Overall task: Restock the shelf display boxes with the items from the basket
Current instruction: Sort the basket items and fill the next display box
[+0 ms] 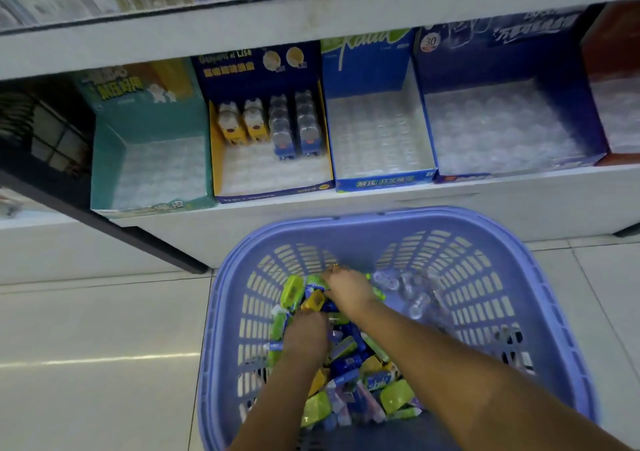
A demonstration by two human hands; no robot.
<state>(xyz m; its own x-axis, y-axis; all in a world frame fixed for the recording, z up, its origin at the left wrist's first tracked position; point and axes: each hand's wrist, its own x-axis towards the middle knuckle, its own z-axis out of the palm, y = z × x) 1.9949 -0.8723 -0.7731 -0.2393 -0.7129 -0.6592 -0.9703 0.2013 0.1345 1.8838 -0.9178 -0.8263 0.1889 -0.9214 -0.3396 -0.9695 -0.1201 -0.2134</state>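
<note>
Right hand (346,289) curls around mixed packs (396,395) in basket (450,218), left hand (304,334) grip unreadable; risk: unsorted handful lands in wrong display box (381,183).

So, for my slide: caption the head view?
Left hand and right hand rummage in the purple basket below mostly empty display boxes.

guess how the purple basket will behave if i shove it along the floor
Probably slides easily: the basket sits on glossy floor tiles. Its slotted plastic walls suggest it is light, perhaps slightly flexible. The loose packets inside would likely shift.
</note>
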